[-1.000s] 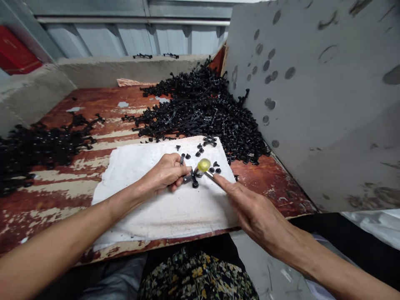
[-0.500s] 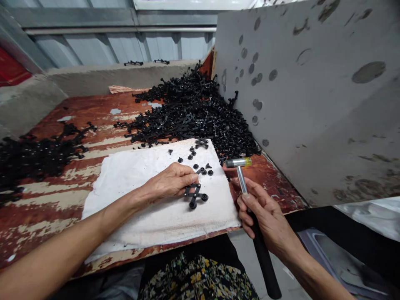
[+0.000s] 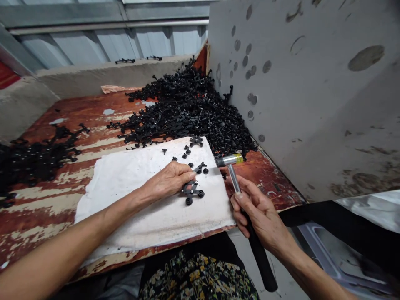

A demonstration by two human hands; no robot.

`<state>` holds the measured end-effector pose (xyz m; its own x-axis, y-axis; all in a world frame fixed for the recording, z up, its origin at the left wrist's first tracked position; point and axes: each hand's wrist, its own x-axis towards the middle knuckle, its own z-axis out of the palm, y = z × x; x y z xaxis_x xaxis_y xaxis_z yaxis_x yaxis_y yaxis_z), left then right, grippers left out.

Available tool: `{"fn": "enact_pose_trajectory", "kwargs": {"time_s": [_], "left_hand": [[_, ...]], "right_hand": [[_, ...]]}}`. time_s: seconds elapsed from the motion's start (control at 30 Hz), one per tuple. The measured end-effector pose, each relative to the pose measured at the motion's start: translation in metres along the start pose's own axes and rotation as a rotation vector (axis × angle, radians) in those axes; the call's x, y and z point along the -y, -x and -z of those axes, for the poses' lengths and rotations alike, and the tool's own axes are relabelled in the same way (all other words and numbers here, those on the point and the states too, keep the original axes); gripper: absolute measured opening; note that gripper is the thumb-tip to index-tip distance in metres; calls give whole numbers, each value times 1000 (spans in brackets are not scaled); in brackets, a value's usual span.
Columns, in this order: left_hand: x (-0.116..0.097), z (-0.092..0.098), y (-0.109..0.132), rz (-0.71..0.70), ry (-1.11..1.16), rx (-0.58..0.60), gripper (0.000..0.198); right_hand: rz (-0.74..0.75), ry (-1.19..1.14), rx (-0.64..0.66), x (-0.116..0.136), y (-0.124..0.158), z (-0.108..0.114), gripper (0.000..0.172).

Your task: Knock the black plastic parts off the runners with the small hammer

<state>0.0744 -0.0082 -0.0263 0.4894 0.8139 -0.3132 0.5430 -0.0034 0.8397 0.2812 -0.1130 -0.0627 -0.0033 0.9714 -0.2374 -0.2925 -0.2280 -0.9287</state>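
Over the white cloth [image 3: 125, 200], my left hand [image 3: 170, 177] is closed on a black linkage of crossed bars [image 3: 191, 188] with round ends; my fingers hide part of it. My right hand [image 3: 258, 210] grips a mallet [image 3: 233, 175] by its black handle and metal neck. The mallet's head, dark at one end and yellow at the other, is raised at the cloth's right edge, apart from the linkage. Several small black round-headed pegs [image 3: 205, 171] lie just beyond my left hand. Another black linkage [image 3: 196, 141] rests at the cloth's far corner.
A large heap of black parts [image 3: 187, 108] covers the back of the worn red table [image 3: 96, 137]. More linkages [image 3: 40, 154] are piled at the left. A grey panel [image 3: 296, 104] stands along the right side. A plastic bin [image 3: 331, 250] sits low at the right.
The linkage in my left hand has folded somewhat, its bars now closer together. The mallet stays raised in my right hand. The whole view has shifted slightly.
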Motion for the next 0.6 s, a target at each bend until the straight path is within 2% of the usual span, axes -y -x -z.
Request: {"fn": "enact_pose_trajectory", "kwargs": {"time_s": [0.33, 0.6], "left_hand": [[4, 0, -2, -2, 29, -5, 31], [5, 1, -3, -4, -30, -10, 33]], "right_hand": [[-8, 3, 9, -1, 0, 1, 56], [2, -4, 24, -3, 0, 3, 58]]}}
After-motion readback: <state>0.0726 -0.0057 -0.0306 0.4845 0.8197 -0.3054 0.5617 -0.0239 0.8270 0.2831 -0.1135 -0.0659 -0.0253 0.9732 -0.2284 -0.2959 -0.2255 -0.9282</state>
